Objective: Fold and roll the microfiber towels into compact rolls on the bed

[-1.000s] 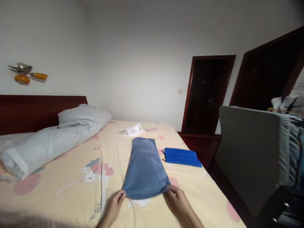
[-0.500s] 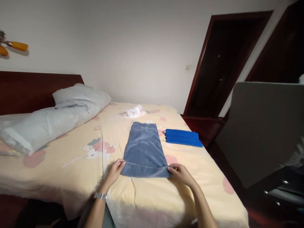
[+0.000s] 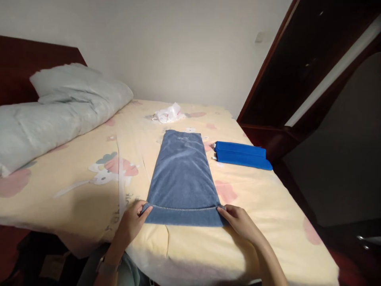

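A long grey-blue towel (image 3: 183,174) lies flat on the bed, with small white lettering at its far end. Its near end is turned up into a narrow band with a stitched edge running across. My left hand (image 3: 133,218) pinches the left corner of that band between thumb and fingers. At the right corner, my right hand (image 3: 238,220) pinches the band the same way, thumb on top. A folded bright blue cloth (image 3: 241,155) with small white tags rests on the bed to the right of the towel.
The bed (image 3: 89,210) has a yellow patterned sheet. A crumpled white plastic bag (image 3: 169,113) lies beyond the towel. On the left is a bunched pale grey quilt (image 3: 68,107) against the dark headboard (image 3: 38,55). A dark door (image 3: 297,67) stands at the right.
The turned-up band at the towel's near end now looks straighter and flatter, both hands still on its corners. The camera view has tilted down and come closer.
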Demonstrator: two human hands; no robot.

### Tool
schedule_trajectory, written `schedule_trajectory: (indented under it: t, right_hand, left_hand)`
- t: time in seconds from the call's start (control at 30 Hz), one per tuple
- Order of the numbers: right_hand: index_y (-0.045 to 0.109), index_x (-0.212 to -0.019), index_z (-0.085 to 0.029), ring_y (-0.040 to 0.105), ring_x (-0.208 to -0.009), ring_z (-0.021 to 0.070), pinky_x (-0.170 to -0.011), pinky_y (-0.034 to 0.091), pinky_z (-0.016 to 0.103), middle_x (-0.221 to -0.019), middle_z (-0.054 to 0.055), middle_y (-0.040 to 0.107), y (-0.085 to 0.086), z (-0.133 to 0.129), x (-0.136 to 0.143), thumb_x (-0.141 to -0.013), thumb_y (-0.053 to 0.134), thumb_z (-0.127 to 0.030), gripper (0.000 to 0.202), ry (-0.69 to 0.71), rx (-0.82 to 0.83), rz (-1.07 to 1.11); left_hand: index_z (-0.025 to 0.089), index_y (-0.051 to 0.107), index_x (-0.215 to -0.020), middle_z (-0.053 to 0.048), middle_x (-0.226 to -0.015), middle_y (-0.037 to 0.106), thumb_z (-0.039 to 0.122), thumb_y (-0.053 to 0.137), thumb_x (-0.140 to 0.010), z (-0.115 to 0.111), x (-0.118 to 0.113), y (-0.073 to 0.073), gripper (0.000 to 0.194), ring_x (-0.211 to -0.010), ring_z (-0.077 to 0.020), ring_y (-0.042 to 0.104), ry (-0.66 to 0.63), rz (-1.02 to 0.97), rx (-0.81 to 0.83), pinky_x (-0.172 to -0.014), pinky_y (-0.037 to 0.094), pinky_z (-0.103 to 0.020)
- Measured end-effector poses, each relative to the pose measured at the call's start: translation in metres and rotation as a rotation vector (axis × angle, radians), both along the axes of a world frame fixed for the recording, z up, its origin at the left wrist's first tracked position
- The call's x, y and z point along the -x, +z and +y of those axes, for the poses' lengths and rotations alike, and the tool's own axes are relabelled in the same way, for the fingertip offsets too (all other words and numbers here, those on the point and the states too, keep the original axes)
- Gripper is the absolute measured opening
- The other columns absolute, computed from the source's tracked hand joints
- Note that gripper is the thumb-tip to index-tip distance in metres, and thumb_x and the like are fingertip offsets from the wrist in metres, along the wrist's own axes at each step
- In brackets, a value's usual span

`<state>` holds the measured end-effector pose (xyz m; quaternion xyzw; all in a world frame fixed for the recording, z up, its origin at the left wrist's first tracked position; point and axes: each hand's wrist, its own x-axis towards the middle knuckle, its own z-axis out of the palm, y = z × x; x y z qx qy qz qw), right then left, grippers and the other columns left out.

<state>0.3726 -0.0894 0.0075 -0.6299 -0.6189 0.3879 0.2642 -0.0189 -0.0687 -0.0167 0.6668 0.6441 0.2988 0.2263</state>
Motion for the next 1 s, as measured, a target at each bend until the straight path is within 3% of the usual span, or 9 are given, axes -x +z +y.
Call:
schedule_trajectory:
  t: [0.17, 0.33, 0.67, 0.87, 1.0]
  right_hand:
    - [0.052, -0.062, -0.021, 0.050, -0.057, 0.0165, -0.056, 0.031, 0.028, -0.058, 0.000, 0.056, 0.003, 0.001, 0.002, -0.093, 0.044, -0.052, 0.044, 0.045, 0.043, -0.256]
    - [0.058, -0.064, -0.022, 0.057, -0.058, 0.0191, -0.056, 0.033, 0.028, -0.061, 0.002, 0.064, 0.001, 0.004, 0.001, -0.090, 0.048, -0.051, 0.040, 0.000, 0.099, -0.284]
    - [0.062, -0.080, -0.023, 0.066, -0.070, 0.0227, -0.062, 0.043, 0.029, -0.076, 0.004, 0.072, 0.005, 0.000, -0.007, -0.086, 0.054, -0.051, 0.029, -0.013, 0.087, -0.131]
    - [0.051, -0.069, -0.023, 0.061, -0.065, 0.0202, -0.058, 0.037, 0.027, -0.072, 0.003, 0.068, 0.002, 0.001, -0.007, -0.089, 0.051, -0.046, 0.030, -0.032, 0.025, -0.329]
    - [0.055, -0.077, -0.024, 0.062, -0.069, 0.0210, -0.057, 0.035, 0.027, -0.078, 0.003, 0.069, 0.002, -0.001, -0.003, -0.086, 0.057, -0.043, 0.021, -0.099, 0.036, -0.420]
  left_hand:
    - [0.022, 0.060, -0.079, 0.006, -0.057, 0.044, 0.052, 0.053, -0.087, -0.009, -0.002, 0.000, 0.032, -0.054, -0.0134, 0.049, -0.020, 0.129, -0.048, -0.057, 0.038, -0.024]
    - [0.022, 0.057, -0.074, 0.006, -0.054, 0.039, 0.054, 0.052, -0.087, -0.009, 0.001, 0.000, 0.036, -0.050, -0.0127, 0.046, -0.029, 0.178, -0.044, -0.054, 0.037, -0.023]
    - [0.024, 0.062, -0.085, 0.004, -0.060, 0.054, 0.050, 0.047, -0.091, -0.009, 0.003, 0.001, 0.031, -0.056, -0.0146, 0.057, -0.010, 0.193, -0.041, -0.056, 0.040, -0.023]
    - [0.023, 0.060, -0.081, 0.002, -0.068, 0.061, 0.047, 0.048, -0.090, -0.009, 0.001, 0.007, 0.028, -0.064, -0.0158, 0.060, -0.040, 0.203, -0.038, -0.063, 0.044, -0.025]
    - [0.023, 0.060, -0.088, 0.002, -0.068, 0.060, 0.043, 0.051, -0.086, -0.009, 0.005, 0.000, 0.022, -0.063, -0.0169, 0.061, -0.007, 0.213, -0.106, -0.063, 0.047, -0.027]
